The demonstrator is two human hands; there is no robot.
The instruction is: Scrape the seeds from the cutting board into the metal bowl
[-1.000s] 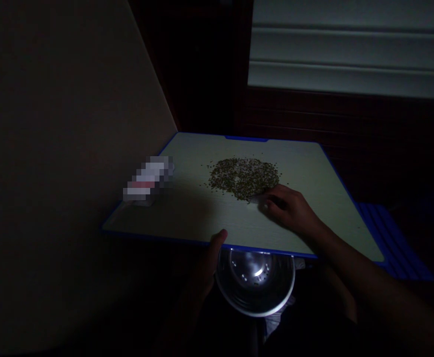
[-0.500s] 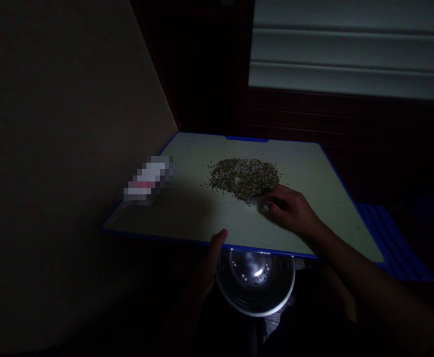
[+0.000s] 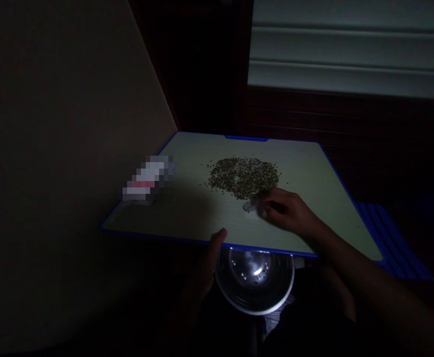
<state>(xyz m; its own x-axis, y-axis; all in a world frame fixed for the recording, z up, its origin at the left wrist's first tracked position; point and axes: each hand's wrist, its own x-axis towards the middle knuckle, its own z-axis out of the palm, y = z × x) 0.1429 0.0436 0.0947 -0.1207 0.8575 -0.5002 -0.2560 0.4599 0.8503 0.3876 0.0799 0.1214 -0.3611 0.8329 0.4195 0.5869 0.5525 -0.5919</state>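
A loose patch of small greenish-brown grains or beans point(image 3: 239, 176) lies spread on the pale, blue-edged table point(image 3: 190, 208). At its near right side my right hand point(image 3: 283, 210) is closed, with the fingers curled in a pinch. From the fingertips sticks out a small pale, partly see-through flat piece point(image 3: 250, 206), touching or just over the tabletop; its kind is unclear. My left hand point(image 3: 213, 255) hooks its thumb over the table's front edge, its other fingers hidden below. Right beside it, a shiny steel bowl point(image 3: 256, 312) sits under that edge with a few grains inside.
A blurred-out white and red object point(image 3: 148, 181) stands at the table's left side, by a wall point(image 3: 71, 124). Blue striped material point(image 3: 391, 238) shows past the right edge. Behind are dark wood and pale horizontal panels point(image 3: 350, 54). The room is dim.
My right hand has drawn slightly toward me and left, and the pale piece now shows just off the edge of the grains. My left hand and the bowl keep their places.
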